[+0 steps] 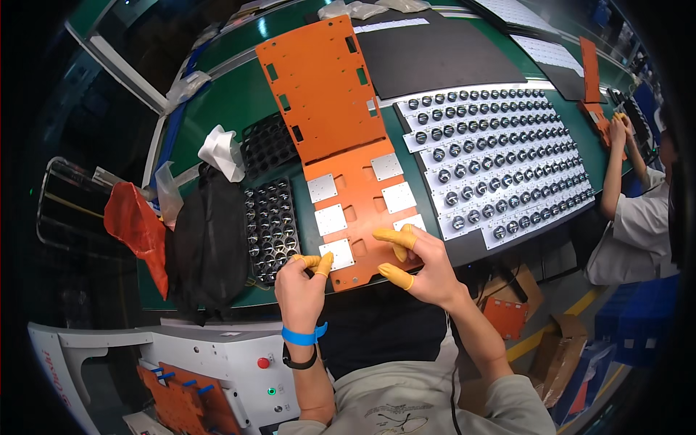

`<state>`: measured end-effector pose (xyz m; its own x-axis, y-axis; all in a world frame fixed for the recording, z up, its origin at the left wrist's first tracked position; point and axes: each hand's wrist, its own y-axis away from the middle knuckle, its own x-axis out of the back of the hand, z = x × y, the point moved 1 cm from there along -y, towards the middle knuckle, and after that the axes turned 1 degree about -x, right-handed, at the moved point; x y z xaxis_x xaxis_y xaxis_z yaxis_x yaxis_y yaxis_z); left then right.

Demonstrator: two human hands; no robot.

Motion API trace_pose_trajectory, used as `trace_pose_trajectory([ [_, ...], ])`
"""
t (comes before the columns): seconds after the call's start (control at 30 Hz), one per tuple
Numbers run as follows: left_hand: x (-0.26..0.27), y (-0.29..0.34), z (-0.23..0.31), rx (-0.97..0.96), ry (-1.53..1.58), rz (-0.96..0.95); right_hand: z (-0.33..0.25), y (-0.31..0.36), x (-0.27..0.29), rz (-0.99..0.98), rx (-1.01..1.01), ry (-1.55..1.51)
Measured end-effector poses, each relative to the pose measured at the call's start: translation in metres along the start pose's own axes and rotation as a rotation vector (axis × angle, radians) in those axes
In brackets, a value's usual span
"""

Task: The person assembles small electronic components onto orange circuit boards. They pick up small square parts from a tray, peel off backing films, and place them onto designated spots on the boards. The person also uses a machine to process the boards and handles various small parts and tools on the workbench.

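An orange hinged fixture (366, 239) lies on the green bench in front of me, with its lid (315, 87) folded back. Several white square plates (330, 219) sit in two columns on its base. My left hand (301, 286), in yellow finger cots, is closed at the near left plate (337, 255); whatever its fingertips pinch, if anything, is too small to make out. Over the near right part of the base, my right hand (429, 274) hovers with thumb and fingers apart, also in yellow cots. It partly hides the near right plate (410, 223).
Left of the fixture stands a black tray (272, 225) of round dark parts, beside a black bag (210, 239) and a red bag (136, 225). White boards (500, 156) with rows of black round parts lie to the right. A co-worker (638, 196) works farther right.
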<state>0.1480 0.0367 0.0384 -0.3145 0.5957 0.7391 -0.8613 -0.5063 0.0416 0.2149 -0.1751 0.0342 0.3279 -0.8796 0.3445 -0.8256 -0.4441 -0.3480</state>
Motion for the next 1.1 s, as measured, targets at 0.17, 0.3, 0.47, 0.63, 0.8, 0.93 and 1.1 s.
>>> trace_pose_trajectory([
  [0.17,-0.006,0.006,0.012,-0.075,-0.133,0.039,-0.004,-0.002,0.007,0.010,0.086,0.013],
  [0.3,-0.009,0.010,0.011,-0.127,-0.143,0.096,-0.019,-0.012,0.013,-0.019,0.112,0.014],
  [0.47,-0.009,0.008,0.011,-0.124,-0.082,0.074,-0.028,-0.056,0.018,-0.002,0.211,0.061],
  [0.63,-0.018,0.009,-0.003,-0.228,-0.003,0.130,-0.029,-0.122,0.015,0.107,0.256,0.138],
  [0.8,-0.023,0.006,-0.010,-0.222,0.087,0.079,-0.003,-0.193,0.020,0.352,0.347,0.408],
  [0.93,-0.019,0.002,-0.011,-0.301,0.026,0.061,0.028,-0.233,0.019,0.461,0.361,0.681],
  [1.1,-0.013,0.001,-0.007,-0.108,0.140,-0.059,0.039,-0.265,0.026,0.340,-0.073,0.703],
])
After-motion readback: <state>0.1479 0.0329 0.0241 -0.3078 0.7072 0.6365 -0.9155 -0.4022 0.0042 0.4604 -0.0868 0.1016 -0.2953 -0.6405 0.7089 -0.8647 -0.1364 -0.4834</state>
